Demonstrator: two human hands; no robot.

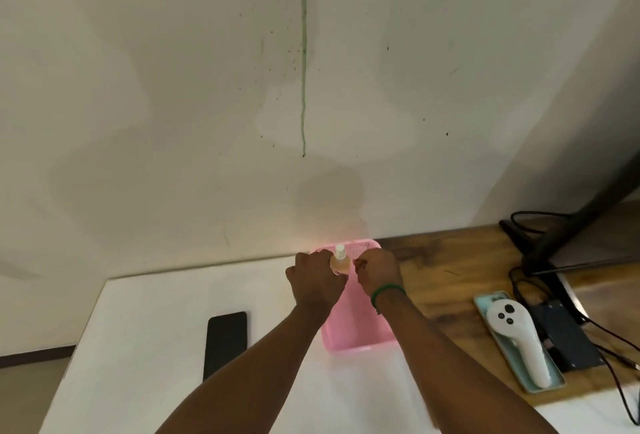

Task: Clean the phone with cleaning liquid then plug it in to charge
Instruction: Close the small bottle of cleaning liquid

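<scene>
A black phone (225, 343) lies flat on the white table (138, 347), left of my forearms. My left hand (317, 277) grips a small spray bottle (340, 262) of orange liquid with a white nozzle and holds it upright over the far end of a pink basket (356, 336). My right hand (377, 274) hovers just right of the bottle with its fingers curled. Its fingertips are close to the bottle, and whether they pinch something small is not plain. A green band circles the right wrist.
A wooden desk (450, 260) adjoins the white table on the right. On it lie a pale green tray (485, 302) with a white handheld device (516, 336), a black box (568, 340) with cables, and a dark monitor stand (571, 236). A wall rises right behind.
</scene>
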